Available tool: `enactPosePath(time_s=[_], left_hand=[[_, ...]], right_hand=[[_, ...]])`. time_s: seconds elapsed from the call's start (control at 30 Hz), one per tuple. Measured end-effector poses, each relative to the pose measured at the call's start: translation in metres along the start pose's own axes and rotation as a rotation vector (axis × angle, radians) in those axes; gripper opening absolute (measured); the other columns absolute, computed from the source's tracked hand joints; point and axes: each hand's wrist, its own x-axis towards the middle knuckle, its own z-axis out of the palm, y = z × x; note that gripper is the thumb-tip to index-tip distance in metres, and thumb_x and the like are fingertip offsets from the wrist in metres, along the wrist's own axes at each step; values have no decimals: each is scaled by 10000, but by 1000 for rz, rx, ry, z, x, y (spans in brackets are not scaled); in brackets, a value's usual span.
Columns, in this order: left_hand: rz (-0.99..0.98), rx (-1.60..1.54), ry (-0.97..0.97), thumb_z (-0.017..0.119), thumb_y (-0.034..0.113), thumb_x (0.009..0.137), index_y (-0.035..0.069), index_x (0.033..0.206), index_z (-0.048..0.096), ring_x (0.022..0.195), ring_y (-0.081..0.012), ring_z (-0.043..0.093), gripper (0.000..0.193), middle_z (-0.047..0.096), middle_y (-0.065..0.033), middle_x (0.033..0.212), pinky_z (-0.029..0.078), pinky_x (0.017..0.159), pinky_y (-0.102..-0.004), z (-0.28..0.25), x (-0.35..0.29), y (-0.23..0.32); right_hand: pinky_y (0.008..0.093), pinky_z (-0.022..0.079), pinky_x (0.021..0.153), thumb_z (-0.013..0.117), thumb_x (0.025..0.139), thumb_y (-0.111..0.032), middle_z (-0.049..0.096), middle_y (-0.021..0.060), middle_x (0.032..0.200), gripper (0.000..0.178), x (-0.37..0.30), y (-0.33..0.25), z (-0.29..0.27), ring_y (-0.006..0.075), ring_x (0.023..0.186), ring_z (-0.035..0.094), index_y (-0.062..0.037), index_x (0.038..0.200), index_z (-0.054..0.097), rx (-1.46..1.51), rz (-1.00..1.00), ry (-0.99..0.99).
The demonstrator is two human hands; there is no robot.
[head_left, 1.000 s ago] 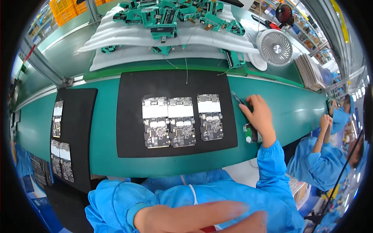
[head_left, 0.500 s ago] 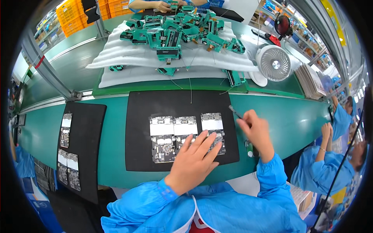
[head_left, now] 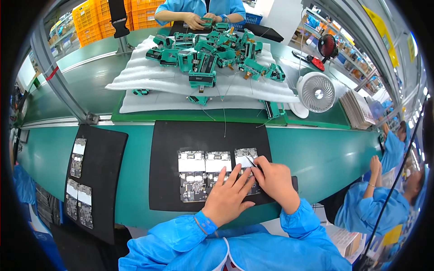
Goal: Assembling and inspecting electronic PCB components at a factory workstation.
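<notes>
Black side mat is lying at left, carrying three circuit boards. Centre mat is holding a row of three more: left board, uncovered; middle board, partly hidden. Left hand is spreading open fingers across its lower part and the right board; cannot tell if pressing. Thin tool is pointing over right board's upper part, right hand gripping it between thumb and fingers. White fan is standing beyond, farther right.
</notes>
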Motion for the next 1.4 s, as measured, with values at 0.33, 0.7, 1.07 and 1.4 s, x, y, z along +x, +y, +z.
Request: enactPosePath(time_s=[0.33, 0.7, 1.07, 1.4], left_hand=[[-3, -1, 26, 672, 495, 854, 102, 1401, 536, 1435, -334, 333, 687, 449, -111, 1491, 246, 1156, -583, 3, -1, -1], [-40, -80, 79, 730, 421, 819, 57, 1399, 503, 1375, -374, 413, 722, 482, -184, 1429, 310, 1125, -571, -18, -21, -4], [-147, 11, 81, 679, 328, 880, 58, 1372, 534, 1409, -366, 360, 580, 473, -126, 1455, 259, 1144, -596, -28, -48, -26], [-137, -34, 97, 677, 329, 889, 51, 1379, 529, 1416, -388, 340, 583, 468, -138, 1457, 248, 1143, -612, -25, -50, -29]], right_hand=[[405, 488, 513, 668, 890, -189, 663, 77, 684, 179, -1, -10, 4, 288, 596, 658, -137, 1059, 634, -114, -20, 55], [415, 480, 512, 673, 883, -247, 624, 69, 594, 146, 6, -29, -7, 284, 564, 649, -161, 976, 600, -24, 19, 62], [415, 485, 509, 647, 909, -245, 634, 82, 608, 167, 21, -73, 17, 294, 573, 658, -159, 1049, 618, -8, -31, -70], [395, 465, 482, 656, 893, -217, 635, 67, 606, 210, 21, -80, 18, 260, 549, 646, -171, 1098, 638, -173, -120, -18]])
